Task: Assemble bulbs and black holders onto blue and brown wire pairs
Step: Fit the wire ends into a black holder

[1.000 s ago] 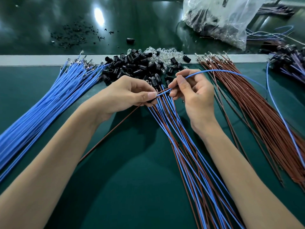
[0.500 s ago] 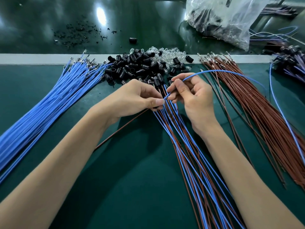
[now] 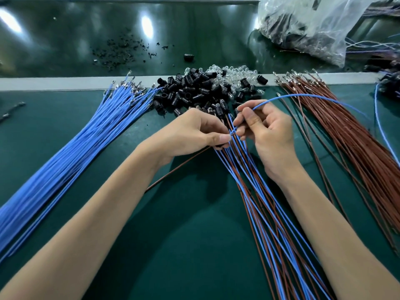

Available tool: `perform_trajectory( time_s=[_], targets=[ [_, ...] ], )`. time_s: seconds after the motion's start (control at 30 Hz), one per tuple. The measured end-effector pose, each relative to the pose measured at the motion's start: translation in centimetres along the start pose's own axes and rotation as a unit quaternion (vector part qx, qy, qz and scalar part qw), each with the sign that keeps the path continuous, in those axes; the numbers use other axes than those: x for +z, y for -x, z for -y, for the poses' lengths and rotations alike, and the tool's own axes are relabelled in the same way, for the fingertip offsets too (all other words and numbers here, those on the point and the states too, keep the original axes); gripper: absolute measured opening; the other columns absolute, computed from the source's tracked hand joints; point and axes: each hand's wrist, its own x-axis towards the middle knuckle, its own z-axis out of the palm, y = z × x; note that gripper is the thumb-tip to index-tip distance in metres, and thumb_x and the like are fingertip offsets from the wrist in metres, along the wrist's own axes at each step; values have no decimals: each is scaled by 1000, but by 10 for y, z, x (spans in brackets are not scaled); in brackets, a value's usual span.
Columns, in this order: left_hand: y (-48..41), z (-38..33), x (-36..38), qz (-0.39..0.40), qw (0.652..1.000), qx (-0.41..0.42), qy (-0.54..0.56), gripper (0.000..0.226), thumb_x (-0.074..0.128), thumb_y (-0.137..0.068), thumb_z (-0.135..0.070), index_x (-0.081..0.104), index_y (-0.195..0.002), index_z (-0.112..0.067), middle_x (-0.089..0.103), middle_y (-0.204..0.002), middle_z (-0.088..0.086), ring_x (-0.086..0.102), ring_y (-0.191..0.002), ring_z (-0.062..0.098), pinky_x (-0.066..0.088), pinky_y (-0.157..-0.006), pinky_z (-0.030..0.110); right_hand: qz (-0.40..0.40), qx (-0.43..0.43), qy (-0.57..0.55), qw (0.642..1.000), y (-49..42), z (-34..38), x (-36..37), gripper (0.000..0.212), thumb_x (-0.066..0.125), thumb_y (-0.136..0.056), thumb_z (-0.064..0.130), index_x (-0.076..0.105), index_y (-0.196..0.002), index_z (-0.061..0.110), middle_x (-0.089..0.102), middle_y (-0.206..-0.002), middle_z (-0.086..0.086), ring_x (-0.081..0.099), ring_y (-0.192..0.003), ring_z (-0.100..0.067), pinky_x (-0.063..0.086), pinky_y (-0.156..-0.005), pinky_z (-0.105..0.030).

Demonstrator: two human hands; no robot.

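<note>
Green mat (image 3: 173, 245); left hand (image 3: 194, 135) in a pinch on seemingly 1 brown wire (image 3: 173, 171), right hand (image 3: 266, 135) likewise on 1 blue wire (image 3: 303, 96).

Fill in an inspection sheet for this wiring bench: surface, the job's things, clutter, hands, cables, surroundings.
Surface: green mat, with a grey strip along its far edge.
Job's things: black holders and clear bulbs piled at the far edge; blue wires on the left; brown wires on the right; blue-and-brown pairs in the middle.
Clutter: black crumbs and one stray holder on the dark shiny belt behind.
Hands: left hand pinches a brown wire; right hand pinches a blue wire; the two hands are close together.
Cables: the blue wire arcs rightward over the brown wires.
Surroundings: clear plastic bag at back right.
</note>
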Motion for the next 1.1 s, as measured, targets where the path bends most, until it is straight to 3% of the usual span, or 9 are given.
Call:
perform_trajectory(
  time_s=[0.13,0.27,0.4,0.47,0.6,0.73,0.8,0.93,1.1],
  targets=[
    [-1,0,3,-6,999,17,50,9,61,-90,-8,70,-89,-6,70,-77,2,64,-75,9,52,-74,16,-17,-10,-12,1000,-1,2,-4,14,53,-95,7,61,-89,17,67,-69,6,60,-57,-5,50,-58,-17],
    [-2,-1,7,-18,996,1,85,16,56,-94,-13,70,-94,-4,70,-82,4,64,-76,12,53,-73,19,-24,-39,35,998,1,3,-6,12,63,-89,11,64,-86,23,70,-72,9,64,-64,-4,51,-64,-16],
    [-1,-2,4,-28,996,-21,87,17,60,-92,-13,69,-102,-3,72,-94,12,65,-85,16,54,-84,26,-24,-55,96,994,2,2,-5,19,66,-89,11,64,-82,28,67,-70,16,65,-66,-2,51,-66,-16],
    [1,-4,3,-35,996,-18,79,18,64,-89,-11,69,-104,-3,71,-99,16,64,-83,13,54,-82,22,-26,-52,113,992,2,1,-7,18,66,-89,14,64,-81,30,66,-68,16,63,-63,-3,50,-66,-19],
    [3,-5,6,-66,995,-10,73,19,65,-88,-10,70,-103,0,70,-97,22,62,-78,12,52,-75,17,-28,-38,87,995,1,0,-10,20,67,-88,12,66,-77,30,68,-66,13,63,-59,-4,51,-63,-17],
    [3,-3,9,-57,995,-11,77,17,65,-88,-5,69,-102,3,70,-87,13,62,-75,10,52,-73,17,-4,-24,48,999,1,-1,-11,27,67,-86,9,71,-71,32,70,-66,9,64,-54,-5,49,-56,-15],
    [2,-4,11,-45,996,-9,80,18,64,-88,-3,69,-103,5,70,-89,15,62,-77,12,53,-74,18,0,-16,36,999,0,-1,-12,27,66,-85,9,72,-71,32,69,-65,7,63,-53,-6,49,-55,-15],
    [0,-5,14,-38,994,7,104,17,60,-90,0,67,-104,4,69,-83,9,64,-66,0,49,-66,11,-15,-13,6,1000,-2,-4,-15,20,66,-85,9,69,-76,26,68,-66,5,61,-53,-6,49,-56,-16],
    [-1,-1,12,-33,995,13,95,17,62,-88,-1,68,-103,3,69,-84,9,64,-69,0,48,-69,11,6,-15,18,1000,-2,-4,-14,26,65,-84,8,72,-73,31,67,-70,7,57,-52,-5,48,-56,-16]
  ],
)
